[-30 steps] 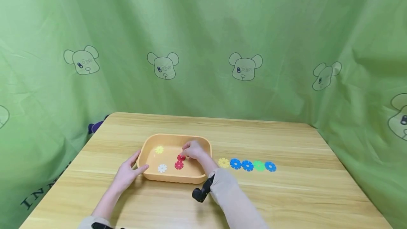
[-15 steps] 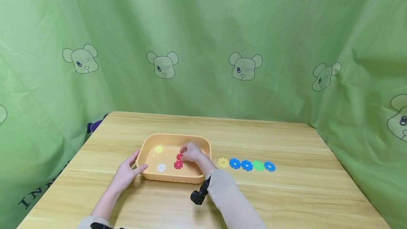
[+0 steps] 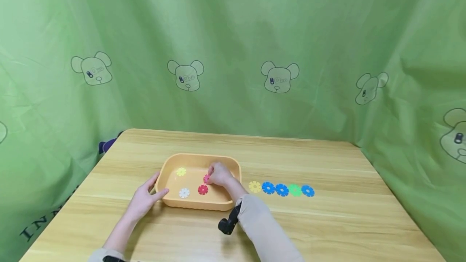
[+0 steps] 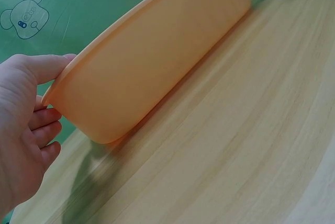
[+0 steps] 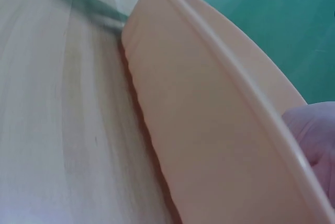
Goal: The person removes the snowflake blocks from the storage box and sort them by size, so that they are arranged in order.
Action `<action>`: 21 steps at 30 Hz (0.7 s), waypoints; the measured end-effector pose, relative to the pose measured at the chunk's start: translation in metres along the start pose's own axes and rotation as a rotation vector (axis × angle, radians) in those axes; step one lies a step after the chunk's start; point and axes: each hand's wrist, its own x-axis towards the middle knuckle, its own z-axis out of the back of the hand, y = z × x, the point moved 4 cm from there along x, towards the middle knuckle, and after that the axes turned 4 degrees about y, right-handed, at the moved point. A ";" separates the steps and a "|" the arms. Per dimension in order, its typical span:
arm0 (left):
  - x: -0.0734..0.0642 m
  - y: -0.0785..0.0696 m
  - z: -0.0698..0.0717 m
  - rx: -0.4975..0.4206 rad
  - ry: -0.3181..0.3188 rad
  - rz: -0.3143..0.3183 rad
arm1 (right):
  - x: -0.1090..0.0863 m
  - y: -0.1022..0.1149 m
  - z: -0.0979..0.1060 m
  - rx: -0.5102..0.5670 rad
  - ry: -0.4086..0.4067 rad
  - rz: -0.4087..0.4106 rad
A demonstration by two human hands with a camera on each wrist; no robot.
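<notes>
My left hand grips the left end of the orange plastic tray; in the left wrist view the thumb lies on the rim and the fingers are outside the wall. Inside the tray, my right hand pinches a pinkish-red snowflake disc, partly covered by the fingertips. Just in front of it lies another red snowflake disc. A white disc and a pale yellow disc rest farther left on the tray floor. In the right wrist view the tray wall hides the right fingertips.
Right of the tray, a row on the wooden table runs from a yellow disc through two blue ones and a green disc to a blue disc. A green curtain hangs behind the table.
The disc at my right fingertips has shifted slightly away from the other red disc and now looks pinker, with a gap between them. My left hand has stayed on the tray.
</notes>
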 end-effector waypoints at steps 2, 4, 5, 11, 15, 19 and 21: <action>0.000 0.000 0.000 -0.001 0.001 0.002 | 0.000 -0.001 0.001 0.031 0.001 0.001; 0.000 0.000 -0.001 -0.003 0.001 0.002 | 0.000 -0.002 0.002 0.080 0.014 -0.003; 0.001 0.001 -0.001 -0.003 0.001 0.001 | 0.000 -0.003 0.003 0.115 0.021 -0.008; 0.001 0.000 -0.001 -0.007 -0.001 -0.008 | -0.003 -0.004 0.012 0.256 0.057 -0.029; 0.001 0.001 0.000 -0.006 -0.009 -0.011 | -0.005 0.000 0.025 0.266 0.054 -0.027; 0.001 0.002 0.001 -0.002 -0.011 -0.003 | -0.010 0.002 0.039 0.335 0.051 -0.049; 0.001 0.002 0.001 -0.002 -0.010 -0.001 | -0.011 0.001 0.045 0.380 0.048 -0.066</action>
